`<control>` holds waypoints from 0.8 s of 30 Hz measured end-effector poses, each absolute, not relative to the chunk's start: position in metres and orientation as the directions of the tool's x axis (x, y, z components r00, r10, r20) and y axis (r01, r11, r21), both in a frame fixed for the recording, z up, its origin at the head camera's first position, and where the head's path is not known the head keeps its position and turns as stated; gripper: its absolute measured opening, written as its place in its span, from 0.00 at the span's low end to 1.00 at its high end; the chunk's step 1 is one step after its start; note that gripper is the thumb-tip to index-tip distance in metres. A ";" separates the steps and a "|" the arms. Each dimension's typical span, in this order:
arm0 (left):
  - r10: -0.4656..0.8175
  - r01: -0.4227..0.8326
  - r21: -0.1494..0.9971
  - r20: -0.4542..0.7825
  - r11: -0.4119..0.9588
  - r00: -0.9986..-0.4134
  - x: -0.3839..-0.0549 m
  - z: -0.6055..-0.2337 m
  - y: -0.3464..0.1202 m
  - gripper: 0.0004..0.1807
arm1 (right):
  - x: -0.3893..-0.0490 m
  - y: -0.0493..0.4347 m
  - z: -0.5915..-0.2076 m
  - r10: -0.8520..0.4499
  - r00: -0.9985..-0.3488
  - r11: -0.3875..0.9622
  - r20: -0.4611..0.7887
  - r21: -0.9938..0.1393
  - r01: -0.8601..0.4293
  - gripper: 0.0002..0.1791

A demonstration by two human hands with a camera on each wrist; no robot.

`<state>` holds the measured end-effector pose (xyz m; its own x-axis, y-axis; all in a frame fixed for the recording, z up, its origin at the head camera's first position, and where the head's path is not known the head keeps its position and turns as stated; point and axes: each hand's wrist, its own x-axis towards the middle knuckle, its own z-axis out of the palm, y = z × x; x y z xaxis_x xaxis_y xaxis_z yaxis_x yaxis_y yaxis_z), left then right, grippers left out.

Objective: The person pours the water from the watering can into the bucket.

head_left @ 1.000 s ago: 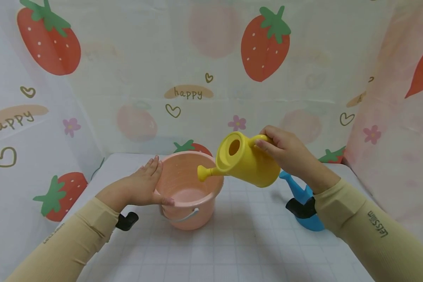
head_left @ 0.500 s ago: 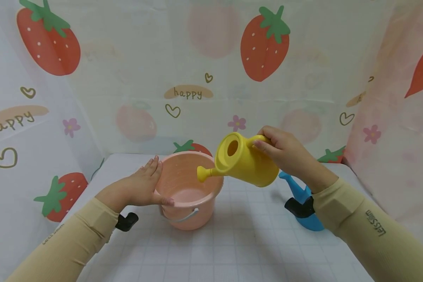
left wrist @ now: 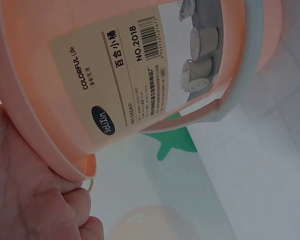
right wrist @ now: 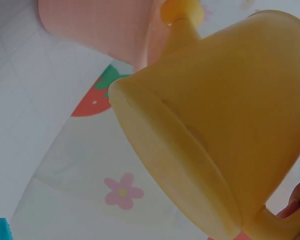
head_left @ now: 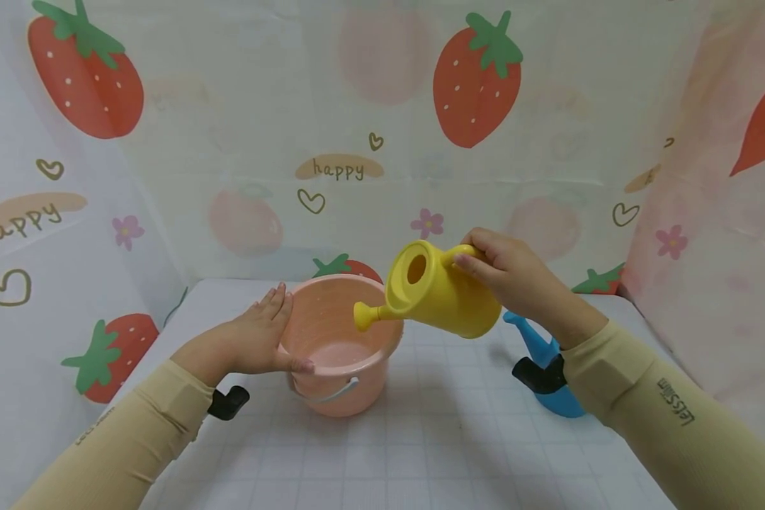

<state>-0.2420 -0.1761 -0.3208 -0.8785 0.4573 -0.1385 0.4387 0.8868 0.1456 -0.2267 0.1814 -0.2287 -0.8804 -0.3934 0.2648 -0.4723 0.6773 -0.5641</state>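
Note:
A yellow watering can (head_left: 443, 294) is held up by its handle in my right hand (head_left: 506, 273), tilted so its spout points left over the pink bucket (head_left: 350, 386). The can's base and body fill much of the right wrist view, with a little of the fingers on the handle at the edge. Against the bucket's left rim rests my left hand (head_left: 255, 336), fingers straight along it and thumb lying on the near rim. The left wrist view shows the palm at the rim beside a paper label (left wrist: 135, 65). No water is visible leaving the spout.
A blue watering can (head_left: 557, 400) stands on the table at the right, partly hidden by the right wrist and its black camera mount (head_left: 538, 374). The white gridded table (head_left: 389, 460) backs onto a strawberry-print curtain (head_left: 242, 127). The bucket's pale handle (head_left: 338, 391) hangs at its front.
The yellow watering can and my right hand have drifted slightly left, the spout shifting a little further over the bucket. My left hand stays on the rim.

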 end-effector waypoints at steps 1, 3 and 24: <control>0.459 0.440 0.147 -0.138 0.886 -0.878 -0.242 -0.321 -0.176 0.72 | -0.226 0.181 -0.228 -0.393 -0.881 0.681 0.263 -0.561 -0.471 0.15; 0.463 0.443 0.150 -0.138 0.884 -0.876 -0.241 -0.320 -0.176 0.71 | -0.227 0.180 -0.229 -0.393 -0.881 0.685 0.262 -0.555 -0.471 0.15; 0.461 0.442 0.154 -0.123 0.884 -0.879 -0.246 -0.327 -0.179 0.73 | -0.229 0.176 -0.230 -0.418 -0.869 0.685 0.265 -0.537 -0.493 0.13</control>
